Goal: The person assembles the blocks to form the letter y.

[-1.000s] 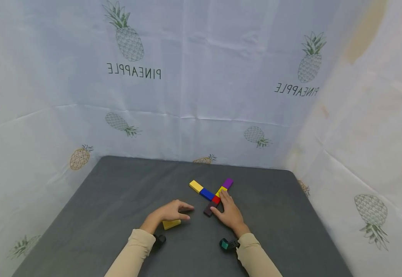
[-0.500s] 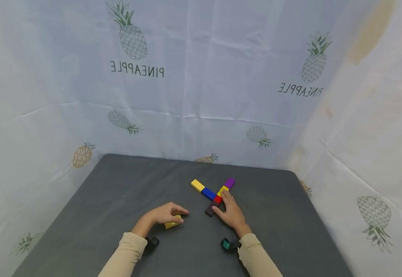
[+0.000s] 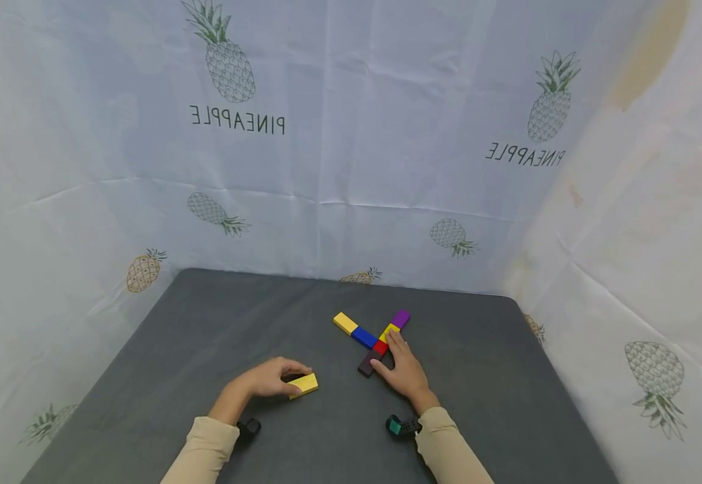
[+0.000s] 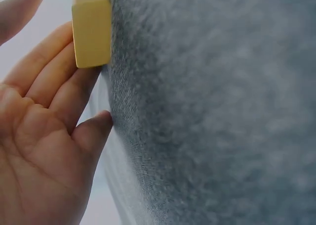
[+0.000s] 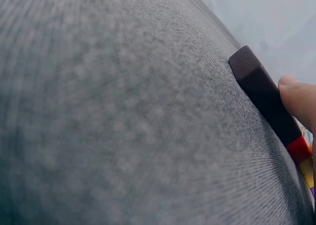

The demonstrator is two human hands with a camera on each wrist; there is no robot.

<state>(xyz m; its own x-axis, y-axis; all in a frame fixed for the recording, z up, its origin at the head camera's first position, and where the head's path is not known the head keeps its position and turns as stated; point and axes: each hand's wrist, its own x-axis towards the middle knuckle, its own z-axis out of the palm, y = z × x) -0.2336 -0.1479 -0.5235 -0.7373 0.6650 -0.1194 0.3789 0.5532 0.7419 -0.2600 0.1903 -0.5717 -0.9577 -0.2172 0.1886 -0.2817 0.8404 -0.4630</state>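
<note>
A loose yellow wooden block (image 3: 305, 385) lies on the grey table cloth. My left hand (image 3: 269, 378) is around its left end. In the left wrist view the fingers run behind the block (image 4: 93, 32), while the thumb stands apart from it. To the right, small coloured blocks form a branching row. My right hand (image 3: 407, 373) rests there, fingertips over the bright yellow block (image 3: 388, 330) and thumb at the dark brown block (image 3: 367, 365). Between those two sits a red block (image 3: 380, 347). The right wrist view shows the thumb against the dark block's (image 5: 264, 94) side.
Beyond the bright yellow block is a purple block (image 3: 402, 318). A blue block (image 3: 364, 337) and a pale yellow block (image 3: 345, 323) branch off toward the back left. White cloth walls (image 3: 351, 168) with pineapple prints surround the grey table (image 3: 477, 376).
My left hand has moved left and down toward the near-left end of the loose yellow block, uncovering more of it. The right hand has stayed on the row.
</note>
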